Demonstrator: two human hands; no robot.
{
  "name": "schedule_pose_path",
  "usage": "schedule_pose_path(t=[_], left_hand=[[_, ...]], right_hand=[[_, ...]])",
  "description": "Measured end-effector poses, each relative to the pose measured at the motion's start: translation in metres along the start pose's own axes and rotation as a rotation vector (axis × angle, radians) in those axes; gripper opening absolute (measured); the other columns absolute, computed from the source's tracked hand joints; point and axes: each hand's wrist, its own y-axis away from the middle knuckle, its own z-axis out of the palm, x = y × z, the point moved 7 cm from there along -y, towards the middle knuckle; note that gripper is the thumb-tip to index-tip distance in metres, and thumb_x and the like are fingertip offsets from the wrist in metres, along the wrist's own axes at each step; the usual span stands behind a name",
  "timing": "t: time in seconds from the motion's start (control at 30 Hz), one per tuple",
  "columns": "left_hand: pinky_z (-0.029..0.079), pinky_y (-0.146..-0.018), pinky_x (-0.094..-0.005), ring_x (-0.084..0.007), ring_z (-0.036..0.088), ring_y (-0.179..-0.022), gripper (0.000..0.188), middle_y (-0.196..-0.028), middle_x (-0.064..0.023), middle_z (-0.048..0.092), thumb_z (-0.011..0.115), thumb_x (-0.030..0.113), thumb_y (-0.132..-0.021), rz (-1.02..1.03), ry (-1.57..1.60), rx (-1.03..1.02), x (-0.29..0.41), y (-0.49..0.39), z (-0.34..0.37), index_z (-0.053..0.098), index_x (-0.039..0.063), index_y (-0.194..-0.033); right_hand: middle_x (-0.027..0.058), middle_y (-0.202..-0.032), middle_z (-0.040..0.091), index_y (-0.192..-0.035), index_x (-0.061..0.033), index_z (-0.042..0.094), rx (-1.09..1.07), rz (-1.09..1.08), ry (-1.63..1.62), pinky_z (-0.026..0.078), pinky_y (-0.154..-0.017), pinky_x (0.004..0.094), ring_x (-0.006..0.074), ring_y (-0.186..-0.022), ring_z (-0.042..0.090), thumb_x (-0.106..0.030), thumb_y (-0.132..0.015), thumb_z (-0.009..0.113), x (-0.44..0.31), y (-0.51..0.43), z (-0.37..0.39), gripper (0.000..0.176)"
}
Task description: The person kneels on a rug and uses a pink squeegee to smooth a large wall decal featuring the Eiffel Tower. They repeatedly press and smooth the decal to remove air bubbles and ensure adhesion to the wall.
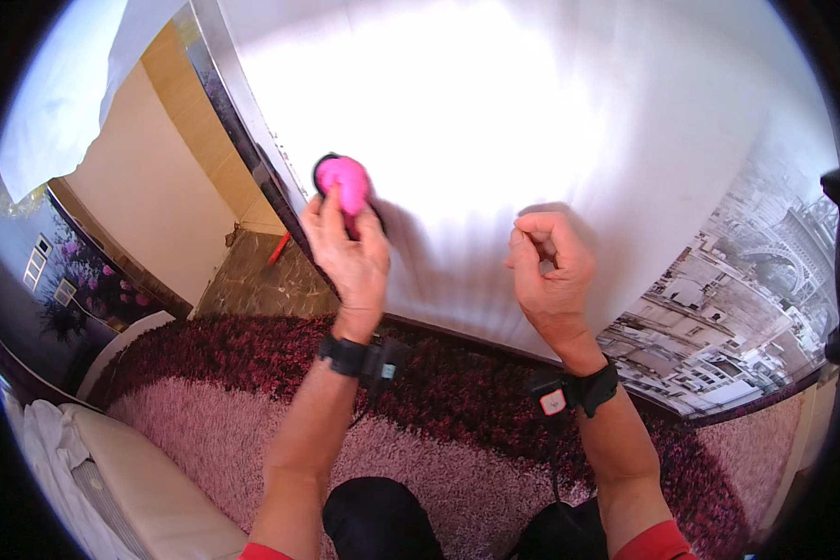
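My left hand [350, 259] grips a rounded bright pink object [346, 178] with a dark edge. Its exact kind cannot be made out. Fingers and thumb hold it from below, in front of a broad white panel [455, 161] near the panel's left edge. To the right, my right hand [556, 269] is curled, thumb and index fingertip pinched together close to the same panel. Nothing shows between those fingertips. Its shadow falls on the white surface just beside it. Each wrist wears a black strap with a small device.
A grey city print with a lattice tower [756, 280] covers the panel's right part. Below lies a pink and dark red shag rug [203, 413]. A beige padded seat [140, 476] with white cloth stands at lower left. A red stick-like item [278, 248] rests near the brown marbled floor [252, 280].
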Motion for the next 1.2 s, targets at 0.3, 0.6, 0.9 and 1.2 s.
schedule_pose_path(t=[0.3,0.6,0.9,1.2], left_hand=[[0.051,-0.093,-0.0375,-0.0354,0.059,-0.111,0.048,-0.124,-0.0238,0.055,0.071,-0.006,-0.083,0.204,0.252,-0.165,0.065,0.052,0.020,0.064,-0.003,-0.130],[0.052,-0.085,-0.0410,-0.0360,0.061,-0.100,0.037,-0.116,-0.0206,0.057,0.073,0.007,-0.089,-0.056,-0.039,-0.010,-0.035,0.022,-0.006,0.066,-0.001,-0.124],[0.052,-0.093,-0.0393,-0.0374,0.061,-0.109,0.036,-0.121,-0.0213,0.057,0.073,-0.004,-0.078,0.072,0.296,-0.315,0.046,0.086,0.026,0.068,0.002,-0.113],[0.052,-0.086,-0.0367,-0.0301,0.061,-0.100,0.029,-0.108,-0.0146,0.059,0.077,0.003,-0.082,-0.179,0.132,-0.110,-0.049,0.069,0.000,0.067,0.003,-0.110]], right_hand=[[0.0064,-0.083,0.065,-0.090,0.0004,0.062,0.007,-0.008,0.027,0.049,-0.056,0.0230,0.0094,-0.065,0.062,0.008,-0.087,0.063,0.001,0.001,0.002,0.008],[0.0062,-0.083,0.064,-0.091,0.0006,0.062,-0.022,0.003,0.029,0.050,-0.057,0.0228,0.0091,-0.065,0.061,0.008,-0.087,0.063,0.011,0.007,0.005,0.008],[0.0044,-0.083,0.065,-0.095,-0.0004,0.063,-0.100,0.065,0.041,0.051,-0.060,0.0222,0.0093,-0.068,0.064,0.004,-0.091,0.063,0.029,0.020,0.022,0.006],[0.0053,-0.086,0.066,-0.094,-0.0007,0.063,-0.132,-0.022,0.135,0.050,-0.059,0.0219,0.0086,-0.067,0.063,0.005,-0.090,0.063,0.026,0.022,0.020,0.007]])
